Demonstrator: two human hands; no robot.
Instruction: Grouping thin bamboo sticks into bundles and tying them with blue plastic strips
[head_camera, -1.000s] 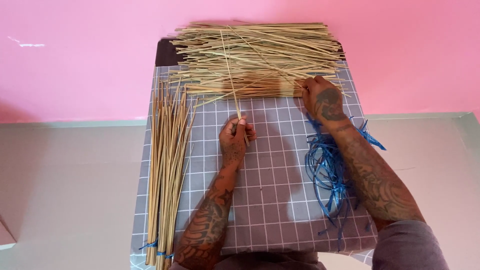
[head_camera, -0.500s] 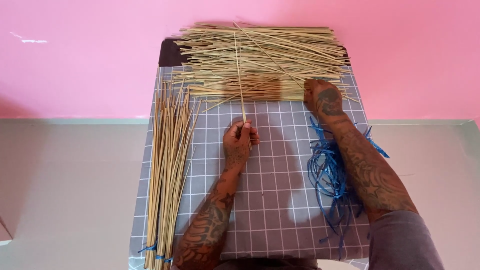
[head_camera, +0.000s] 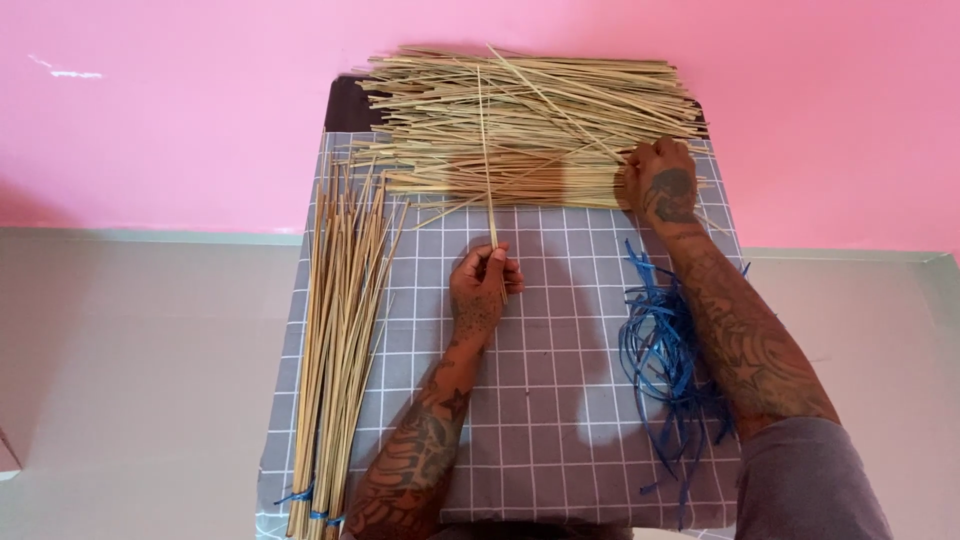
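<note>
Since half a second ago our left hand (head_camera: 484, 283) has kept its pinch on one upright reed (head_camera: 486, 150), standing it across the flat pile (head_camera: 520, 120). Our right hand (head_camera: 660, 178), fingers curled, presses that pile's end, steadying it.

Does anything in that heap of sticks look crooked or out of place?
Yes. In the pile of thin sticks, most lie crosswise, but one stick runs straight across them, its near end pinched in the left hand. A few others slant through the pile. The blue strands beside the right forearm lie tangled.
</note>
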